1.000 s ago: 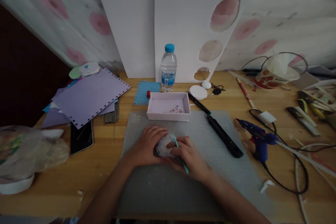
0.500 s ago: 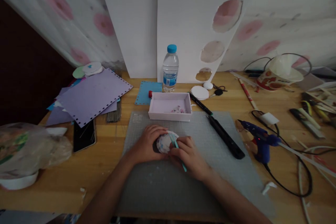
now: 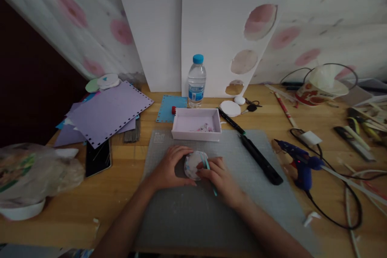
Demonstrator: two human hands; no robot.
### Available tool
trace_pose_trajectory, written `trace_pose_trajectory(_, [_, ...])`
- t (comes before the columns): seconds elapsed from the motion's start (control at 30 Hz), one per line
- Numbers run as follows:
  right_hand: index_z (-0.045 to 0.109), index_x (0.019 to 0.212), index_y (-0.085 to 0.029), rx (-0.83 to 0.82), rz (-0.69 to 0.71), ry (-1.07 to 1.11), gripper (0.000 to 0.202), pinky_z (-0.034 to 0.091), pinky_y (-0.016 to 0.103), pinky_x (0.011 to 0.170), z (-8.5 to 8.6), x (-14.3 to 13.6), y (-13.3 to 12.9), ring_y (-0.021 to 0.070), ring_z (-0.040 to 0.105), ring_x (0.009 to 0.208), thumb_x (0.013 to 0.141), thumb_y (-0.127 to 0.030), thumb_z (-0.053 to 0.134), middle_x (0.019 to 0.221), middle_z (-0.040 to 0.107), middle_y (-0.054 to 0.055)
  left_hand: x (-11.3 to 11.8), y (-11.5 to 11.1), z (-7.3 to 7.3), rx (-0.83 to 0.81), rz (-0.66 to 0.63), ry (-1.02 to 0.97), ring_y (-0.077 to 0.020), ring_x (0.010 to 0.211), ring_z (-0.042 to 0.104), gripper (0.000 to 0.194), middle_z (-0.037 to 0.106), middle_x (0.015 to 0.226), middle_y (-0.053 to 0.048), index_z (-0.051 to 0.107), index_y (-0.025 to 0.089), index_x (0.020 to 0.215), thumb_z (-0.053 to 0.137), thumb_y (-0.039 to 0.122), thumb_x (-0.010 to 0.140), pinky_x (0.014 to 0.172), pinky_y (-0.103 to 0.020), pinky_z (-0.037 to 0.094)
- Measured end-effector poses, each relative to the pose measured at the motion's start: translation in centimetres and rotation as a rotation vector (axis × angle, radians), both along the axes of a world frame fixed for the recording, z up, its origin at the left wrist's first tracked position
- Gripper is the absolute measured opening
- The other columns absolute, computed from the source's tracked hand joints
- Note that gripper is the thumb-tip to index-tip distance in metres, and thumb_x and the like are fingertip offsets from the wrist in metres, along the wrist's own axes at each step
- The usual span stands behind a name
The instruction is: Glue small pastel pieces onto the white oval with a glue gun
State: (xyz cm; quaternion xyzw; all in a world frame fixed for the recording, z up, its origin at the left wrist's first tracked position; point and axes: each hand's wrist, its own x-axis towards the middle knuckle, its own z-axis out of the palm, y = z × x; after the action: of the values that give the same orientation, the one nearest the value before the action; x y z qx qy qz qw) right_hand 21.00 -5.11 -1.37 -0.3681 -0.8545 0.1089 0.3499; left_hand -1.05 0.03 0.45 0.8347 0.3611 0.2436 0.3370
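A small round white piece with coloured bits round its edge [image 3: 191, 164] lies on the grey cutting mat [image 3: 187, 217]. My left hand [image 3: 171, 168] curves around its left side, thumb and fingers spread apart, fingertips by its upper edge. My right hand [image 3: 220, 177] is closed on teal tweezers [image 3: 207, 164], with its fingertips at the right side of the round piece. The tweezers' tips are near the piece's upper right edge. Just beyond the hands stands an open pale pink box [image 3: 196, 134] with small colourful bits inside.
Behind the box stands a water bottle [image 3: 196, 82]. A black cutter [image 3: 261, 160] and a blue glue gun [image 3: 302, 161] with a looping cable lie right. Purple sheets [image 3: 109, 113], a phone [image 3: 98, 161] and a plastic bag [image 3: 39, 173] lie left.
The round piece has shifted slightly right. My left hand's thumb and fingers have opened wider around it, and the tweezers in my right hand have moved a little right and stand steeper.
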Motion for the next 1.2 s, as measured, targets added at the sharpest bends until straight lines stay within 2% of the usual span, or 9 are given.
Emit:
trace_pose_trajectory(0.13, [0.054,0.100,-0.024,-0.089,-0.025,0.071,0.014,0.045,0.034,0.073,0.1,0.1,0.4,0.0196,0.058,0.083,0.091,-0.014,0.052,0.095,0.068,0.005,0.1,0.0,-0.1,-0.033,0.069,-0.018,-0.0274,0.119,0.052,0.063,0.058,0.126,-0.011,0.052,0.025,0.126,0.077,0.042,0.071,0.102,-0.046,0.041])
trace_pose_trajectory(0.3, [0.049,0.096,-0.025,-0.139,-0.036,0.207,0.015,0.048,0.033,0.070,0.3,0.1,0.5,0.0186,0.059,0.081,0.089,-0.013,0.054,0.093,0.065,0.004,0.2,0.0,-0.5,-0.041,0.091,-0.023,-0.0271,0.117,0.053,0.058,0.059,0.123,-0.009,0.054,0.025,0.122,0.078,0.038,0.071,0.101,-0.048,0.042])
trace_pose_trajectory(0.43, [0.047,0.097,-0.025,-0.164,-0.231,0.311,0.017,0.048,0.032,0.067,0.0,0.8,0.7,0.0182,0.059,0.078,0.088,-0.013,0.053,0.090,0.062,0.004,0.1,0.1,-0.5,-0.021,0.073,-0.018,-0.0267,0.114,0.055,0.056,0.060,0.121,-0.010,0.056,0.023,0.118,0.080,0.036,0.069,0.099,-0.047,0.042])
trace_pose_trajectory(0.5, [0.047,0.096,-0.025,-0.207,-0.328,0.304,0.014,0.048,0.032,0.065,-0.3,1.1,0.9,0.0181,0.059,0.074,0.088,-0.014,0.052,0.088,0.061,0.004,0.1,0.2,-0.5,-0.012,0.064,-0.021,-0.0261,0.113,0.056,0.055,0.061,0.119,-0.010,0.057,0.022,0.116,0.081,0.035,0.068,0.098,-0.045,0.043])
trace_pose_trajectory(0.57, [0.048,0.096,-0.024,-0.252,-0.368,0.277,0.012,0.048,0.031,0.064,-0.6,1.4,1.1,0.0180,0.059,0.073,0.088,-0.015,0.051,0.085,0.061,0.004,0.1,0.2,-0.4,0.005,0.053,-0.016,-0.0258,0.112,0.056,0.054,0.061,0.118,-0.010,0.057,0.021,0.113,0.082,0.035,0.067,0.098,-0.045,0.042])
trace_pose_trajectory(0.87, [0.051,0.096,-0.023,-0.261,-0.207,0.130,0.021,0.050,0.030,0.066,-1.5,0.9,1.3,0.0188,0.061,0.075,0.083,-0.008,0.048,0.083,0.062,0.004,0.2,0.4,-0.5,0.094,0.082,-0.010,-0.0269,0.104,0.059,0.049,0.066,0.108,-0.008,0.062,0.020,0.099,0.085,0.040,0.060,0.093,-0.044,0.041])
trace_pose_trajectory(1.07, [0.050,0.097,-0.023,-0.257,-0.215,0.140,0.020,0.050,0.028,0.067,-1.4,0.8,1.2,0.0178,0.061,0.075,0.084,-0.008,0.049,0.083,0.062,0.004,0.2,0.6,-1.0,0.123,0.103,-0.007,-0.0266,0.102,0.059,0.050,0.067,0.106,-0.007,0.062,0.022,0.099,0.086,0.039,0.059,0.093,-0.045,0.041])
trace_pose_trajectory(1.2, [0.049,0.099,-0.023,-0.187,-0.221,0.140,0.021,0.050,0.030,0.067,-1.2,0.7,1.2,0.0193,0.060,0.078,0.084,-0.009,0.050,0.086,0.061,0.005,0.3,0.6,-1.2,0.133,0.120,-0.018,-0.0265,0.101,0.060,0.051,0.067,0.106,-0.007,0.062,0.021,0.098,0.087,0.038,0.056,0.092,-0.045,0.041])
